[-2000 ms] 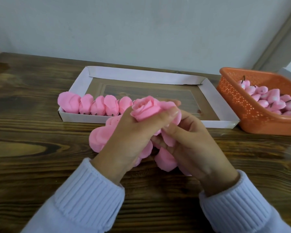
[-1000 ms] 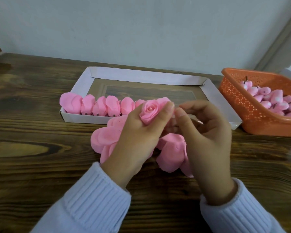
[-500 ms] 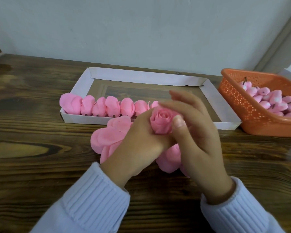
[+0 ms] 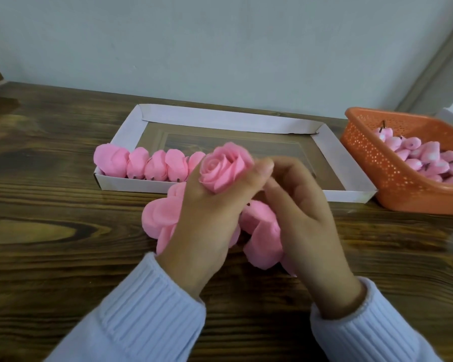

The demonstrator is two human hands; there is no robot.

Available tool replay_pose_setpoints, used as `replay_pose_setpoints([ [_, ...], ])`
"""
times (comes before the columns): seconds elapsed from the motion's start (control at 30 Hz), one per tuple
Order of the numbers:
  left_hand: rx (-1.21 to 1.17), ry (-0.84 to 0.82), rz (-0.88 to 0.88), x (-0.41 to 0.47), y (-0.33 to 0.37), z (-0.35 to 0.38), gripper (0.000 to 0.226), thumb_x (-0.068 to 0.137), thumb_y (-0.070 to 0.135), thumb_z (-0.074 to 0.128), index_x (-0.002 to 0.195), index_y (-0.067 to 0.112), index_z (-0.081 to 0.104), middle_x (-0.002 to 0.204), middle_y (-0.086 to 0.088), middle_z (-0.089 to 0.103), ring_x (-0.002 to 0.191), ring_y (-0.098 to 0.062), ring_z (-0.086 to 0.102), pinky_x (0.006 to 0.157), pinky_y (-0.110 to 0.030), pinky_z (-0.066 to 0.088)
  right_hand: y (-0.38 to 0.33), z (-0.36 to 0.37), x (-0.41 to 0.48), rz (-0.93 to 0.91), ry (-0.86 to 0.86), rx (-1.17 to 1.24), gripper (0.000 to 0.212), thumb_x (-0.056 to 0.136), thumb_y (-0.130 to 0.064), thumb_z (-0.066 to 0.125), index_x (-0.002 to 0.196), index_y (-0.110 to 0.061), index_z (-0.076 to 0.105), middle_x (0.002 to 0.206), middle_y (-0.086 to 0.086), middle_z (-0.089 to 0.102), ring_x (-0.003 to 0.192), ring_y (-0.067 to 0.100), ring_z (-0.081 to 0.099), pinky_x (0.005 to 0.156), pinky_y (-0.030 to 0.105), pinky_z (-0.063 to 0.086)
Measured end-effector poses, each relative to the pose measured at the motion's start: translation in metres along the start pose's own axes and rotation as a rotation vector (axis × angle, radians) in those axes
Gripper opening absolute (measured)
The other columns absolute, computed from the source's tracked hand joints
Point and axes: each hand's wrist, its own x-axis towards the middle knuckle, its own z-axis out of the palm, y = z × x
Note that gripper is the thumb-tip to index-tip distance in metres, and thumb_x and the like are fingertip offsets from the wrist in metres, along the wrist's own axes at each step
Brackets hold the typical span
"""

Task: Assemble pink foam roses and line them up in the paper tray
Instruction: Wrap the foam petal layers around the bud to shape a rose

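The wooden table [image 4: 50, 205] gives you one flat work surface, and everything on it sits within arm's reach. The paper tray [image 4: 220, 118] lies straight ahead with its long side toward you, so finished flowers can go in without twisting your wrist. Most of its floor is bare, which suggests the task is far from done. The orange basket [image 4: 377, 163] stands at the tray's right end, touching or nearly touching its corner, probably so you can draw from it quickly. The loose petals [image 4: 160, 215] are heaped on the table just in front of the tray and directly under your hands, ready to wrap. The row of roses [image 4: 152, 164] is packed shoulder to shoulder from the tray's left corner along its near wall, each leaning on the next so none tips over. Your left hand [image 4: 207, 220] grips the rose [image 4: 224, 168] round its base, thumb pressed to its side, bloom lifted above the tray's near wall and facing you for a check. Your right hand [image 4: 304, 212] curls in just beside it. Blur hides whether it pinches a petal. The buds [image 4: 429, 163] in the basket look like cores awaiting petals. Dark stem stubs [image 4: 178, 180] poke out beneath the tray flowers.
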Motion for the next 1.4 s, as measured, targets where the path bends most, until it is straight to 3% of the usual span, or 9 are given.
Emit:
replay_pose_setpoints([
  [0.17,0.042,0.079,-0.074,-0.004,-0.002,0.003,0.032,0.063,0.036,0.075,0.092,0.026,0.071,0.086,-0.001,0.070,0.087,-0.021,0.069,0.063,-0.025,0.053,-0.002,0.005,0.000,0.176,-0.163,0.279,0.045,0.088,-0.009,0.051,0.133,-0.010,0.048,0.111,0.026,0.062,0.097,0.030,0.061,0.080,0.039,0.056],
  [0.3,0.115,0.112,-0.096,-0.004,-0.002,0.004,0.049,0.058,0.039,0.075,0.105,0.025,0.068,0.099,-0.003,0.073,0.100,-0.024,0.069,0.080,-0.038,0.053,-0.001,0.006,0.001,0.240,-0.199,0.458,0.044,0.087,-0.005,0.053,0.130,0.003,0.047,0.116,0.020,0.065,0.103,0.028,0.063,0.091,0.039,0.053],
  [0.53,0.175,0.051,-0.076,-0.007,-0.002,0.005,0.031,0.063,0.042,0.071,0.091,0.027,0.074,0.101,0.005,0.075,0.100,-0.012,0.070,0.073,-0.024,0.054,-0.002,0.007,0.000,0.289,-0.194,0.506,0.041,0.088,-0.024,0.052,0.124,-0.005,0.057,0.114,0.015,0.066,0.109,0.026,0.061,0.095,0.038,0.049],
  [0.73,0.202,0.099,-0.051,-0.007,0.000,0.004,0.027,0.062,0.045,0.071,0.083,0.029,0.074,0.096,0.002,0.073,0.089,-0.017,0.070,0.059,-0.019,0.049,0.000,0.004,0.000,0.325,-0.246,0.499,0.043,0.088,-0.012,0.045,0.129,0.001,0.048,0.123,0.049,0.039,0.115,0.050,0.042,0.101,0.063,0.027],
  [0.83,0.158,0.067,-0.086,-0.008,0.001,0.005,0.028,0.062,0.044,0.071,0.081,0.024,0.074,0.071,0.011,0.069,0.053,-0.004,0.062,0.040,-0.015,0.039,0.007,0.003,0.000,0.337,-0.218,0.478,0.026,0.091,-0.018,0.045,0.105,-0.003,0.061,0.084,0.023,0.061,0.076,0.027,0.057,0.077,0.035,0.050],
  [0.9,0.150,0.064,-0.105,-0.008,0.000,0.007,0.030,0.062,0.045,0.071,0.082,0.023,0.075,0.069,0.011,0.067,0.044,-0.003,0.056,0.037,-0.016,0.036,0.008,0.003,0.000,0.350,-0.210,0.472,0.026,0.091,-0.021,0.045,0.097,-0.001,0.061,0.071,0.009,0.061,0.063,0.015,0.056,0.061,0.024,0.049],
  [1.07,0.202,0.107,-0.027,-0.007,-0.002,0.006,0.013,0.061,0.044,0.072,0.068,0.033,0.071,0.081,0.006,0.071,0.067,-0.006,0.065,0.050,-0.012,0.044,0.001,0.004,-0.001,0.314,-0.297,0.520,0.034,0.084,-0.021,0.056,0.115,-0.016,0.069,0.113,0.049,0.041,0.106,0.034,0.038,0.087,0.043,0.036],
  [1.2,0.194,0.008,-0.031,-0.008,0.001,0.007,0.010,0.065,0.033,0.075,0.073,0.028,0.074,0.096,0.011,0.074,0.063,0.000,0.063,0.046,-0.009,0.040,0.009,-0.001,0.000,0.382,-0.247,0.413,0.048,0.091,-0.026,0.047,0.107,0.020,0.047,0.103,0.020,0.046,0.096,0.030,0.036,0.069,0.039,0.035],
  [1.4,0.207,0.079,-0.032,-0.008,0.003,0.005,0.013,0.064,0.040,0.074,0.069,0.028,0.072,0.091,0.008,0.072,0.067,-0.008,0.066,0.041,-0.015,0.041,0.001,0.000,0.000,0.299,-0.358,0.566,0.036,0.082,-0.021,0.056,0.116,-0.016,0.068,0.100,0.017,0.059,0.080,0.021,0.055,0.067,0.028,0.047],
])
